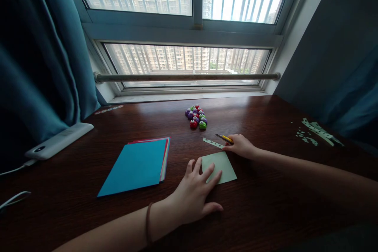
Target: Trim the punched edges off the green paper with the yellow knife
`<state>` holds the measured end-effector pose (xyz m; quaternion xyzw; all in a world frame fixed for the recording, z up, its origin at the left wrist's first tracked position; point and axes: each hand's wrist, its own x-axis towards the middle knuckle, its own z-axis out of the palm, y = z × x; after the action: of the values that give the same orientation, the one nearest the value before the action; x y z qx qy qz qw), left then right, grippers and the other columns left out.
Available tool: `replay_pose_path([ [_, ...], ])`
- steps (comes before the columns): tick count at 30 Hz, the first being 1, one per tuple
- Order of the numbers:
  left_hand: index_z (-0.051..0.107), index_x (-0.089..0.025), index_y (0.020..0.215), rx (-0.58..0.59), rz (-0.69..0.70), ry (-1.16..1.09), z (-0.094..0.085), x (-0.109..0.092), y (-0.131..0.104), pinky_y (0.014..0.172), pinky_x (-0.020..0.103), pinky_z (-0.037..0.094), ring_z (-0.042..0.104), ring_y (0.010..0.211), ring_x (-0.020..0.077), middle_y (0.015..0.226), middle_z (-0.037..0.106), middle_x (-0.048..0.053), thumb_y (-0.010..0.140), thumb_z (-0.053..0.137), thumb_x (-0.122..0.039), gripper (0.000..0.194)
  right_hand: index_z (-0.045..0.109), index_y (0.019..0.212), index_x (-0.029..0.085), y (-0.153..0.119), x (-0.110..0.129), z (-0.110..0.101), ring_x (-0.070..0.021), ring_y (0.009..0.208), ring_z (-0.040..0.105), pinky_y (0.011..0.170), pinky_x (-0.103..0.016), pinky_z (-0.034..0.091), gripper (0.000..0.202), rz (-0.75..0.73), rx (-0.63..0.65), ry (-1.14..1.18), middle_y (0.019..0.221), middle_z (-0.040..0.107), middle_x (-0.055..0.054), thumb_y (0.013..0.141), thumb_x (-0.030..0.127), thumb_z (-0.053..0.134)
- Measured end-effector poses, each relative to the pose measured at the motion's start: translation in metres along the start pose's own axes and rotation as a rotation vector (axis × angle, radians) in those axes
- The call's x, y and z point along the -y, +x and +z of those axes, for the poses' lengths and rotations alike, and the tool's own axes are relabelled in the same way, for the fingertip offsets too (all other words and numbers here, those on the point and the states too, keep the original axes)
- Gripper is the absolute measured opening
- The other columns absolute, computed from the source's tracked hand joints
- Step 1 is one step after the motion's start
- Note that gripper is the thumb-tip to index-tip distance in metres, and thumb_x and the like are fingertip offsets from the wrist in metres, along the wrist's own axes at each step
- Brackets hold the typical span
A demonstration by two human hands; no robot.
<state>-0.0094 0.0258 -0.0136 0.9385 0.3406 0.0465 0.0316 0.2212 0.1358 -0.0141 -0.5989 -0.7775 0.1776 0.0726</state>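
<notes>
A small pale green sheet of paper (225, 170) lies on the dark wooden table. My left hand (195, 193) rests on its left part with fingers spread and the thumb on the table. Beyond the paper's far edge, my right hand (240, 146) is closed round a yellow utility knife (228, 139), whose dark, thin tip points left. Its fingertips also touch the right end of a narrow pale green paper strip (212, 142) with a row of small holes or dark marks. The fingers hide part of the knife and the strip's end.
Left of my left hand lies a stack of coloured paper, blue sheet (138, 165) uppermost. Several red, purple and green beads (196, 116) sit near the back. Green paper strips (320, 130) and scraps (307, 138) lie far right. A white device (60, 140) with a cable is left.
</notes>
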Motion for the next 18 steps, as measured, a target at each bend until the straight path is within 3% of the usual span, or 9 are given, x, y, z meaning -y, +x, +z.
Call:
replay_pose_path([
  [6,0.023,-0.026,0.137,0.006,-0.007,-0.009,0.003,0.000,-0.001,0.094,0.062,0.014,0.018,0.123,0.0430,0.137,0.031,0.011,0.078,0.027,-0.068,0.072,0.063,0.072,0.015,0.011,0.006,0.008,-0.0124,0.056,0.051,0.046,-0.020,0.029,0.024,0.143,0.100,0.184,0.059,0.056,-0.001,0.064,0.037,0.066],
  [10,0.023,-0.026,0.137,0.016,-0.012,-0.016,0.002,0.000,-0.001,0.095,0.063,0.013,0.017,0.124,0.0432,0.138,0.031,0.011,0.079,0.023,-0.069,0.072,0.059,0.069,0.012,0.011,-0.006,-0.003,-0.0083,0.045,0.043,0.041,-0.019,0.028,0.018,0.186,0.145,0.413,0.051,0.048,0.002,0.063,0.028,0.066],
  [13,0.023,-0.027,0.137,0.011,-0.009,-0.003,0.002,0.000,-0.002,0.095,0.062,0.014,0.018,0.124,0.0423,0.137,0.031,0.011,0.078,0.025,-0.069,0.072,0.055,0.071,0.012,0.007,-0.046,-0.028,-0.0064,0.038,0.035,0.037,-0.019,0.025,0.018,0.259,0.111,0.628,0.046,0.041,0.005,0.066,0.026,0.065],
  [16,0.022,-0.027,0.137,0.009,-0.005,0.017,0.003,0.000,-0.001,0.095,0.062,0.015,0.018,0.124,0.0416,0.137,0.032,0.011,0.078,0.025,-0.069,0.072,0.058,0.073,0.012,-0.004,-0.116,-0.063,-0.0061,0.040,0.036,0.037,-0.018,0.026,0.019,0.379,-0.047,0.749,0.049,0.043,0.003,0.063,0.024,0.070],
  [18,0.021,-0.028,0.137,0.013,-0.009,0.024,0.004,0.001,-0.001,0.095,0.062,0.016,0.019,0.124,0.0413,0.137,0.031,0.010,0.079,0.025,-0.068,0.071,0.060,0.070,0.010,-0.018,-0.168,-0.087,-0.0062,0.038,0.035,0.037,-0.020,0.027,0.018,0.509,-0.228,0.748,0.047,0.043,0.002,0.060,0.018,0.073],
])
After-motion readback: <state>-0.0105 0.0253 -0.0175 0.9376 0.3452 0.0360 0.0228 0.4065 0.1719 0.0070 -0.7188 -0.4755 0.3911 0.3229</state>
